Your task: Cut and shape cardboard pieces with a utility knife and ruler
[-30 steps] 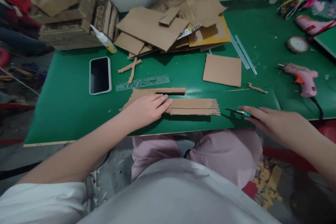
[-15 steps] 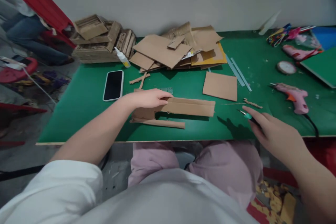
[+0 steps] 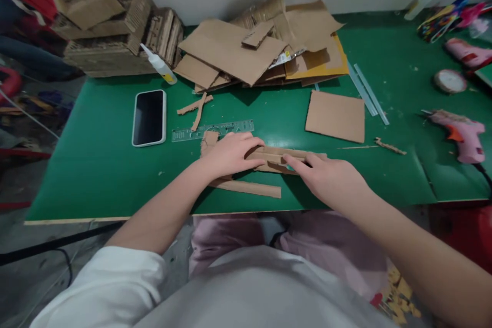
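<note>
My left hand [image 3: 232, 154] presses on a folded cardboard strip [image 3: 269, 168], thumb at its near edge and fingers at its far edge. In my right hand [image 3: 326, 171] is a craft knife [image 3: 289, 167] with a green part showing; its tip is down on the strip and the rest is hidden by my fingers. Under my left hand, a wider cardboard piece [image 3: 210, 141] sticks out. A narrow cardboard strip [image 3: 249, 188] lies nearer the table's front edge. Just behind my left hand lies a clear ruler [image 3: 230, 127].
A phone [image 3: 149, 118] lies at left, near a glue bottle [image 3: 159, 65]. Stacked cardboard [image 3: 234, 54] fills the back. A cardboard rectangle [image 3: 335, 116], pale blue strips [image 3: 367, 92], a tape roll [image 3: 449, 81] and a pink glue gun [image 3: 467, 133] are on the right of the green table [image 3: 92, 174].
My right hand has moved left with the craft knife, from above the table onto the folded strip. My left hand has shifted slightly along it. The view has moved closer to the table.
</note>
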Motion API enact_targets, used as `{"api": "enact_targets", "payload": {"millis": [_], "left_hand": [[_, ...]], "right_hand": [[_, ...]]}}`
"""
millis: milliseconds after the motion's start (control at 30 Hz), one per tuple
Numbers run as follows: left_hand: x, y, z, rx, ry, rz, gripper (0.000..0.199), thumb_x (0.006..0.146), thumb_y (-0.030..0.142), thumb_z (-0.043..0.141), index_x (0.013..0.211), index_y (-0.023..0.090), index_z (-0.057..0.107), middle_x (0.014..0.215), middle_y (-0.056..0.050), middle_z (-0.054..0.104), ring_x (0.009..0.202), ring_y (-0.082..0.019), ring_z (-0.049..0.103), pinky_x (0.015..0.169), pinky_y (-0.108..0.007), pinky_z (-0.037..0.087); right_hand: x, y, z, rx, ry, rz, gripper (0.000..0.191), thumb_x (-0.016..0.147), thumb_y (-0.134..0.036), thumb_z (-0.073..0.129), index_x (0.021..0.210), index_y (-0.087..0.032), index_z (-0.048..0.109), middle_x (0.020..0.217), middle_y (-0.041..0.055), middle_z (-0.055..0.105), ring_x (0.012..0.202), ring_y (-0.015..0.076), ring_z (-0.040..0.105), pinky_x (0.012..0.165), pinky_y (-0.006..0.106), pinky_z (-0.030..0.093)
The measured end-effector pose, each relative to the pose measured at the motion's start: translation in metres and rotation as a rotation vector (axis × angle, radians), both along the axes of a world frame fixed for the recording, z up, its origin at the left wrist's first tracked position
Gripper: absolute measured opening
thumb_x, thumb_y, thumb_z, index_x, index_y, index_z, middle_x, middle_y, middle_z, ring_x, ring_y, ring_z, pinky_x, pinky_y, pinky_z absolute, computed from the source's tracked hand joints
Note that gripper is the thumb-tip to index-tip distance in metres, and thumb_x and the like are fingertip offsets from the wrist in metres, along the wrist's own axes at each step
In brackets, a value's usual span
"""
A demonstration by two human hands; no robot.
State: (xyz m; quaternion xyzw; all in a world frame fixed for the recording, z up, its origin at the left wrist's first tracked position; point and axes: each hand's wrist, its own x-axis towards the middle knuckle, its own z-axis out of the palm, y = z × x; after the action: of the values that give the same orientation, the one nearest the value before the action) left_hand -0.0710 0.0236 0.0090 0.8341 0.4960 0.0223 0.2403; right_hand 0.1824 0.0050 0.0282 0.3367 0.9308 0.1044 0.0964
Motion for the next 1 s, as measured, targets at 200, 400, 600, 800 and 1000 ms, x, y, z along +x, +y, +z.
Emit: {"api": "enact_targets", "payload": {"millis": [200,400,600,800,1000], "left_hand": [[-0.001,-0.004,-0.007,0.054,0.023,-0.015,0.047,0.087,0.056,0.043,0.121,0.025,0.053,0.097,-0.006,0.057,0.091,-0.023,0.052,0.078,-0.033,0.036],[-0.002,-0.003,-0.007,0.046,0.022,-0.023,0.047,0.088,0.055,0.041,0.123,0.026,0.052,0.096,-0.006,0.056,0.088,-0.021,0.051,0.077,-0.032,0.035],[-0.001,-0.003,-0.008,0.051,0.024,-0.014,0.046,0.088,0.055,0.042,0.122,0.025,0.053,0.097,-0.006,0.056,0.089,-0.022,0.051,0.078,-0.033,0.035],[0.0,-0.003,-0.007,0.052,0.03,-0.021,0.047,0.088,0.054,0.043,0.123,0.025,0.053,0.095,-0.006,0.056,0.089,-0.022,0.052,0.079,-0.033,0.035],[0.0,-0.003,-0.006,0.046,0.027,-0.024,0.048,0.088,0.055,0.042,0.123,0.024,0.053,0.093,-0.006,0.056,0.087,-0.021,0.051,0.077,-0.032,0.035]], "right_hand": [[-0.008,0.006,-0.003,0.027,0.015,0.006,0.049,0.085,-0.011,0.04,0.131,-0.028,0.047,0.084,0.0063,0.064,0.059,0.0147,0.055,0.049,0.027,0.017],[-0.009,0.007,-0.004,0.037,0.02,0.006,0.047,0.086,-0.013,0.041,0.131,-0.028,0.046,0.081,0.005,0.063,0.057,0.0149,0.055,0.049,0.028,0.017],[-0.011,0.008,-0.003,0.023,0.017,-0.003,0.046,0.086,-0.014,0.041,0.129,-0.028,0.047,0.08,0.0052,0.062,0.057,0.0143,0.055,0.049,0.028,0.016],[-0.01,0.011,0.001,-0.006,0.008,0.017,0.048,0.084,-0.012,0.041,0.13,-0.026,0.046,0.077,0.0053,0.061,0.053,0.0124,0.051,0.049,0.027,0.016],[-0.004,0.014,0.002,0.004,0.014,0.03,0.046,0.084,-0.012,0.041,0.128,-0.026,0.048,0.074,0.0045,0.06,0.051,0.0118,0.048,0.048,0.027,0.013]]}}
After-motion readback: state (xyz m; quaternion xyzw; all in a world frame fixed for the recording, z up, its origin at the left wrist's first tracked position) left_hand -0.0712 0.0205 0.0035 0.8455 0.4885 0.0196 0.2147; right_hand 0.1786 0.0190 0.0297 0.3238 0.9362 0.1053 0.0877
